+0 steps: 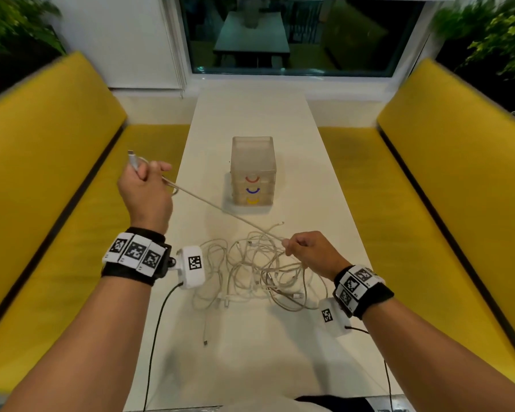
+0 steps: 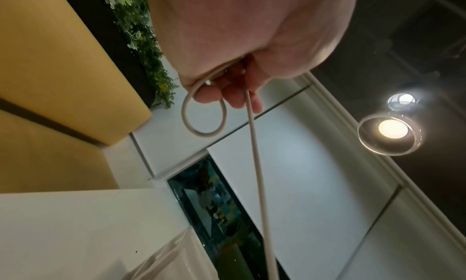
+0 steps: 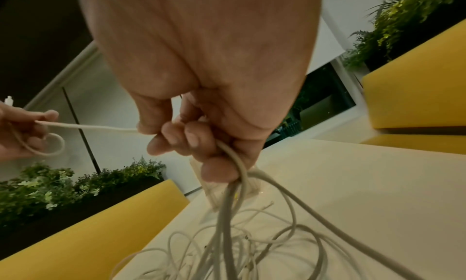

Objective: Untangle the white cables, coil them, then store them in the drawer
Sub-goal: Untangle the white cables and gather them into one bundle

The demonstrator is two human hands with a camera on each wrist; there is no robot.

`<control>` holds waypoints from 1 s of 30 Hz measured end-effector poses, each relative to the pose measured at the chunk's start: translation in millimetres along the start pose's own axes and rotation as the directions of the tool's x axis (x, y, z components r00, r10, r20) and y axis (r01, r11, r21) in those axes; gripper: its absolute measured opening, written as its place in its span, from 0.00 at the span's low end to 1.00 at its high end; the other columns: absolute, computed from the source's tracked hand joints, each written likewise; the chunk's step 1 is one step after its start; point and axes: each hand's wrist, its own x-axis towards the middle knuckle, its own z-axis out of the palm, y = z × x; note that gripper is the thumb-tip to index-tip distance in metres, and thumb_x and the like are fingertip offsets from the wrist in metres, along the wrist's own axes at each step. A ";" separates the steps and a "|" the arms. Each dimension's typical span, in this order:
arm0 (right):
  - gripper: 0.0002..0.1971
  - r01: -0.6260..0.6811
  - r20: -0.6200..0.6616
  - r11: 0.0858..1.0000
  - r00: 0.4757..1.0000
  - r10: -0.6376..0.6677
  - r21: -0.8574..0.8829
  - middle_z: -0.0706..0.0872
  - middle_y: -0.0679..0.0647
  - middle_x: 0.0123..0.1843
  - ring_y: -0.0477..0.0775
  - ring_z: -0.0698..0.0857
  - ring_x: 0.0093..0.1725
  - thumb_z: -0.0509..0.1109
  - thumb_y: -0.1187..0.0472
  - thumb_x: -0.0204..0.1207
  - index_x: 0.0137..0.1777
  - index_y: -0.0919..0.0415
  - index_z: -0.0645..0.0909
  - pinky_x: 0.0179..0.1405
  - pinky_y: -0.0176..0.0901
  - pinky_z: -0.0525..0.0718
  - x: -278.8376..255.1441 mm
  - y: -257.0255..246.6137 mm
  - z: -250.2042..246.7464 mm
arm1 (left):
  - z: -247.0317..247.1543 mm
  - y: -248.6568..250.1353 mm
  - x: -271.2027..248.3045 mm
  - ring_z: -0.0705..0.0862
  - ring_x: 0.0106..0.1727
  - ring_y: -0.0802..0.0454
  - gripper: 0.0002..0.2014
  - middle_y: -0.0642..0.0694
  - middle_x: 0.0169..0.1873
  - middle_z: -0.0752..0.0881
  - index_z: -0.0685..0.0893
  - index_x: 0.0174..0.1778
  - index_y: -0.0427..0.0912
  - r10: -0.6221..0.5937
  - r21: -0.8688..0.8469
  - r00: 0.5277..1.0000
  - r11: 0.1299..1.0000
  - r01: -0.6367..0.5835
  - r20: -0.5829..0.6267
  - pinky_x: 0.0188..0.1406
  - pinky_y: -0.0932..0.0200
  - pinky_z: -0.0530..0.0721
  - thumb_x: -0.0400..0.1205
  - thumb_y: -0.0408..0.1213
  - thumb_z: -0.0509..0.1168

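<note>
Head view: you look forward and down on the bench [image 1: 250, 114] from above.
Left wrist view: very near, tilted upward to the ceiling.
Right wrist view: very near, facing down.
Shared: stretched cable [image 1: 220, 208] between your hands.

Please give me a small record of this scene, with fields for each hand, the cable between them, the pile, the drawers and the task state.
left hand: raised to the left of the table, grips one cable end, connector sticking up, small loop below the fingers
right hand: just above the pile, pinches the same cable
stretched cable: taut, runs between both hands
tangled pile: loose white cables on the table, not coiled
drawer unit: translucent, three drawers, red, blue and yellow handles, all closed
task state: untangling; nothing stored yet
</note>
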 end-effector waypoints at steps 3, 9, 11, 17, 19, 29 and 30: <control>0.16 -0.021 -0.008 0.991 1.000 0.022 0.135 0.72 0.40 0.21 0.42 0.70 0.24 0.66 0.58 0.86 0.38 0.64 0.86 0.28 0.36 0.70 -0.1 -2.5 6.0 | 4.8 5.3 -9.0 0.76 0.27 0.63 0.09 0.50 0.34 0.79 0.75 0.43 0.42 0.008 0.118 0.983 0.993 -0.030 0.182 0.22 0.67 0.75 0.90 0.35 0.58; 0.13 -0.039 0.004 0.929 0.999 0.040 0.369 0.68 0.48 0.28 0.46 0.64 0.24 0.57 0.59 0.89 0.46 0.60 0.80 0.23 0.39 0.66 4.2 -34.2 12.3 | 32.5 -15.9 -69.4 0.66 0.27 0.55 0.17 0.49 0.30 0.70 0.70 0.37 0.44 -0.119 0.324 0.782 0.940 -0.110 0.612 0.22 0.61 0.69 0.92 0.45 0.53; 0.13 -0.016 0.026 0.921 1.000 0.006 0.388 0.66 0.50 0.30 0.47 0.62 0.24 0.57 0.56 0.90 0.49 0.60 0.79 0.22 0.38 0.64 3.6 -46.7 15.2 | 41.5 -22.1 -92.7 0.66 0.29 0.54 0.18 0.49 0.31 0.70 0.69 0.38 0.44 -0.143 0.319 0.713 0.940 -0.119 0.686 0.25 0.61 0.70 0.92 0.48 0.52; 0.11 -0.008 0.066 0.890 0.997 -0.025 0.456 0.63 0.52 0.29 0.48 0.57 0.23 0.61 0.58 0.89 0.45 0.57 0.79 0.23 0.36 0.55 2.9 -73.2 16.5 | 55.3 -34.2 -123.6 0.84 0.39 0.37 0.33 0.30 0.40 0.87 0.86 0.42 0.48 -0.182 0.229 0.640 0.973 0.010 0.746 0.45 0.36 0.82 0.82 0.72 0.49; 0.12 -0.013 0.087 0.880 0.996 -0.033 0.476 0.65 0.52 0.30 0.48 0.57 0.24 0.61 0.59 0.89 0.46 0.60 0.82 0.24 0.38 0.54 4.9 -76.2 11.6 | 55.7 -31.0 -122.7 0.75 0.36 0.45 0.34 0.35 0.34 0.79 0.85 0.39 0.46 -0.203 0.178 0.675 0.978 0.107 0.709 0.39 0.41 0.75 0.78 0.76 0.53; 0.12 0.022 0.121 0.697 0.980 -0.156 0.716 0.80 0.56 0.34 0.47 0.84 0.29 0.58 0.66 0.89 0.55 0.69 0.83 0.26 0.40 0.71 0.1 -109.8 -12.5 | 62.3 -8.7 -110.2 0.90 0.42 0.55 0.12 0.39 0.42 0.89 0.82 0.56 0.32 -0.038 -0.042 0.621 0.993 0.115 0.783 0.51 0.55 0.88 0.85 0.40 0.67; 0.11 0.049 0.095 0.703 0.982 -0.165 0.709 0.81 0.57 0.33 0.47 0.85 0.30 0.59 0.66 0.89 0.56 0.69 0.83 0.28 0.42 0.72 -1.2 -112.0 -13.1 | 62.0 -4.1 -108.1 0.89 0.43 0.54 0.10 0.42 0.41 0.88 0.83 0.55 0.35 -0.015 -0.067 0.619 0.992 0.108 0.785 0.52 0.54 0.89 0.84 0.39 0.68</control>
